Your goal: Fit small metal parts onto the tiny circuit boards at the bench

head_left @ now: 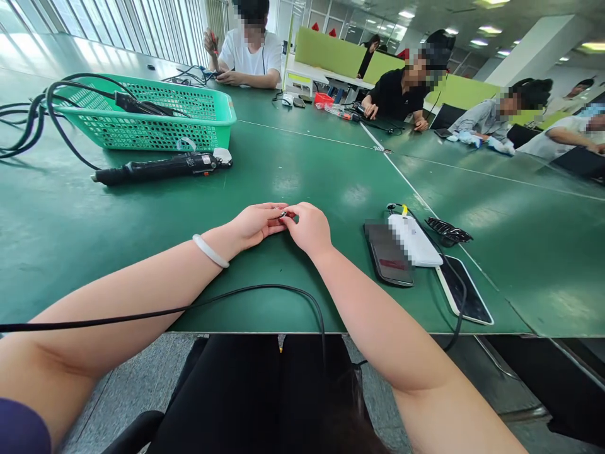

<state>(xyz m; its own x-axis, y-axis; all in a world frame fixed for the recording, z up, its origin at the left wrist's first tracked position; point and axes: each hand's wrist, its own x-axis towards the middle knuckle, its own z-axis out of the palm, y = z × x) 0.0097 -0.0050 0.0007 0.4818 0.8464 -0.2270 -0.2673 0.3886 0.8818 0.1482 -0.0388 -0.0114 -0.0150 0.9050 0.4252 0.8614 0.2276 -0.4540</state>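
My left hand (255,224) and my right hand (308,228) meet fingertip to fingertip on the green table (302,176), a little in front of me. Between the fingertips sits a tiny metallic part (283,215) with a hint of red and green; both hands pinch it, and most of it is hidden. A white bangle (210,250) is on my left wrist. A black cable (236,295) runs across the table's near edge under my forearms.
A black electric screwdriver (158,168) lies at left, in front of a green basket (151,113) with black cables. At right lie a dark phone (388,253), a white power bank (414,239), another phone (463,290) and a black clip (448,231). Several people work at the far side.
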